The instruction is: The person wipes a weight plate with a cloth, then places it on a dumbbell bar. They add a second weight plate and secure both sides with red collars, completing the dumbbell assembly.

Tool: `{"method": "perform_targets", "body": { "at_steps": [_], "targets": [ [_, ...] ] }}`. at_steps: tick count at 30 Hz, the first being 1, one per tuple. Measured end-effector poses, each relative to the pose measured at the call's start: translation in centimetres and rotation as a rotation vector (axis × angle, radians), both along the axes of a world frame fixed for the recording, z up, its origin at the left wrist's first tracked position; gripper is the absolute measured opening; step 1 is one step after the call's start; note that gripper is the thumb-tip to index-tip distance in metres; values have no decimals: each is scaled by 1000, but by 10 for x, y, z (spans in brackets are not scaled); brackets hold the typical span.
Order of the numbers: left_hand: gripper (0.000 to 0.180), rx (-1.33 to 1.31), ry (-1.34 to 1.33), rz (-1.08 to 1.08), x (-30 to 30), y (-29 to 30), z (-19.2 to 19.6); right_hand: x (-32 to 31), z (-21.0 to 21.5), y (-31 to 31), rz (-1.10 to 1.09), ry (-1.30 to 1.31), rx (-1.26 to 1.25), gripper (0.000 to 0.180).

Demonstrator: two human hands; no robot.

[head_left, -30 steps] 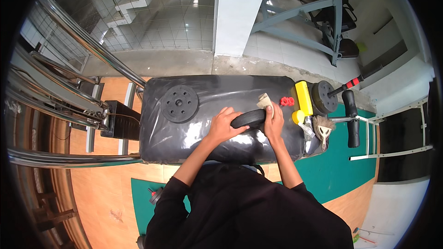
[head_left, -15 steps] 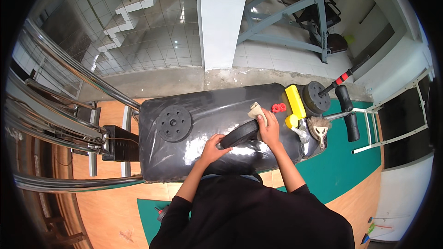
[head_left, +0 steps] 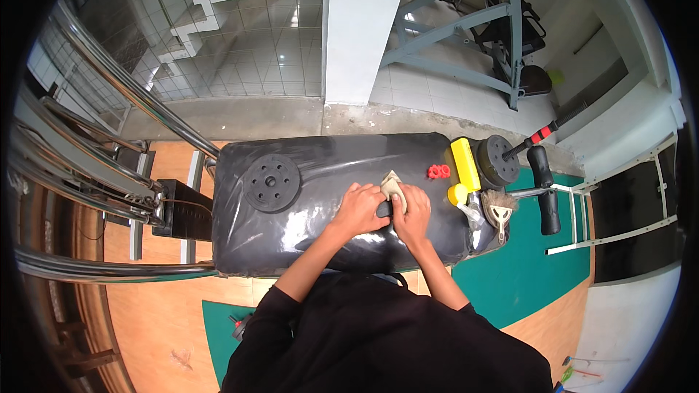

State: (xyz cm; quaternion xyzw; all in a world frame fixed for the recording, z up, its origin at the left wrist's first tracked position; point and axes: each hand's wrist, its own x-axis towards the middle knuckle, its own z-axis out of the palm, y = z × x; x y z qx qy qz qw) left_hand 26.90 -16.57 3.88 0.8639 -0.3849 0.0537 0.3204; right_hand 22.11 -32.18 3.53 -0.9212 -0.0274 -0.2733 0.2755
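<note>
Over the middle of a black plastic-wrapped padded bench (head_left: 320,153) I hold a black weight plate (head_left: 384,209), mostly hidden by my hands. My left hand (head_left: 360,210) is closed round its left side. My right hand (head_left: 412,212) is closed on a beige cloth (head_left: 392,183) and presses it against the plate's right side. Another black weight plate (head_left: 271,183) with a ring of holes lies flat on the bench's left part. Red collar clips (head_left: 439,172) lie right of my hands.
On the bench's right end are a yellow bottle (head_left: 464,162), a brush (head_left: 499,212) and stacked plates (head_left: 499,160) near a dumbbell bar with red bands (head_left: 540,135). Chrome rails (head_left: 116,269) stand at the left. A green mat (head_left: 524,269) covers floor at the right.
The weight plate has turned from a slanted position and is now mostly covered. My hands have come closer together, the right one moving left with the cloth.
</note>
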Motion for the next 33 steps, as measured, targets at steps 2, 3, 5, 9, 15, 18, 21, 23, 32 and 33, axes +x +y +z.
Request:
{"method": "perform_targets", "body": {
  "at_steps": [2, 3, 5, 9, 15, 18, 21, 23, 32, 33],
  "targets": [
    [60, -223, 132, 112, -8, 4, -10, 4, 1, 0, 16, 7, -20, 26],
    [66, -335, 198, 163, -13, 5, -12, 7, -3, -7, 22, 23, 10, 26],
    [78, -344, 200, 171, -20, 20, -17, 7, -10, -21, -8, 35, 69, 27],
    [68, -401, 389, 257, -35, 47, -77, 16, -20, -35, -29, 38, 306, 32],
    [53, -263, 235, 258, -23, 33, -62, 35, -46, -66, -84, 136, 781, 39],
    [48, -298, 82, 189, -7, 19, -39, 34, -66, -65, -205, 54, 839, 41],
    [45, -265, 17, 106, 6, 10, -19, 30, -59, -43, -257, 78, 816, 39],
    [44, -216, 9, 31, 11, 3, -12, 28, -42, -23, -243, 117, 813, 38],
    [34, -212, -138, 88, 18, -41, -15, 13, -24, 0, -85, -148, 222, 36],
    [35, -219, -150, 39, 15, -41, -15, 6, -30, -2, -110, -163, 247, 37]
  ]
}}
